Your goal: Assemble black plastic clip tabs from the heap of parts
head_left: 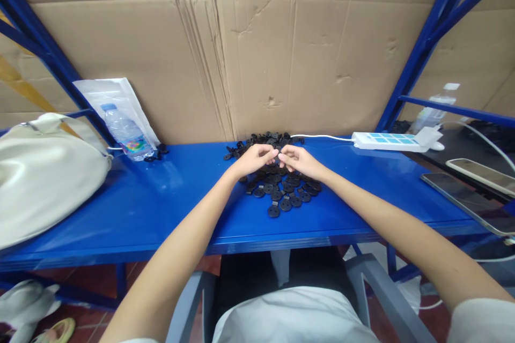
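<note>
At nine o'clock a cream shoulder bag slumps on the blue steel shelf, with a water bottle at ten. Mid-shelf, the left hand and right hand curl nearly closed, their fingertips meeting above a heap of black plastic discs; whether they pinch one, I cannot tell. A white power strip sits at two o'clock, a phone at three.
</note>
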`<action>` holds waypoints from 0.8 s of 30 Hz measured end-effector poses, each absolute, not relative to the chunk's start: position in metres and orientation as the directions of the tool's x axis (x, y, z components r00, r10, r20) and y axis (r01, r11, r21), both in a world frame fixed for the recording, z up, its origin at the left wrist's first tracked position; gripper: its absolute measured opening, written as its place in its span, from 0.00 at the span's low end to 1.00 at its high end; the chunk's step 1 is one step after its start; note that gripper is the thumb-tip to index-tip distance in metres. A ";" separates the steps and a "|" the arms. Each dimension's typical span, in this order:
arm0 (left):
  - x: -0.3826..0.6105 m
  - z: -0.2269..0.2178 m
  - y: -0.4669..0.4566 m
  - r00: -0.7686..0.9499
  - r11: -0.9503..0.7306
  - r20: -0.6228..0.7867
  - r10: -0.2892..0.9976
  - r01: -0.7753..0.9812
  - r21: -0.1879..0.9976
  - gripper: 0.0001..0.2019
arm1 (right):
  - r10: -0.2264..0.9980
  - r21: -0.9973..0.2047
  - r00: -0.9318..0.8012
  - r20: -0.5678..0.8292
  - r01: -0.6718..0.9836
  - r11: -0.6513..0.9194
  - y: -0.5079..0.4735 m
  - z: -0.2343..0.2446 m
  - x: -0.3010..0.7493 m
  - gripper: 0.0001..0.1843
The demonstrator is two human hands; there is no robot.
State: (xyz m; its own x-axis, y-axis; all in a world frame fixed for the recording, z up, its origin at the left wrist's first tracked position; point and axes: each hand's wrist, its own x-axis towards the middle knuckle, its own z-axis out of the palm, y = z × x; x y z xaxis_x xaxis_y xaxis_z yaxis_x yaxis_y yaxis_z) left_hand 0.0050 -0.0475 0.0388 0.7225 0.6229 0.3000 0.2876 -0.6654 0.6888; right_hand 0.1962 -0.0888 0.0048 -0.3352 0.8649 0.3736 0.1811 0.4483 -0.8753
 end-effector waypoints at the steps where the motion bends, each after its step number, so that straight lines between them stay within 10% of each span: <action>1: 0.005 0.038 -0.048 0.721 -0.664 0.296 0.626 0.295 0.687 0.26 | 0.867 -0.875 -0.326 0.377 0.181 0.449 -0.088 0.005 0.196 0.23; 24: 0.004 0.036 -0.048 0.760 -0.838 0.360 0.541 0.451 0.307 0.17 | 0.859 -0.822 -0.261 0.440 0.268 0.502 -0.084 0.000 0.196 0.17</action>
State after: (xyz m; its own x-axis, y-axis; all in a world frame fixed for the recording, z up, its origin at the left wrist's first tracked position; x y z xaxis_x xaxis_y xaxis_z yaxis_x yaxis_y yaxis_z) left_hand 0.0036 -0.0476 0.0360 0.7601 0.5413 0.3595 0.4513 -0.8378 0.3073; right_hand 0.1961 -0.0841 0.0005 -0.2613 0.8591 0.4400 0.2678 0.5025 -0.8221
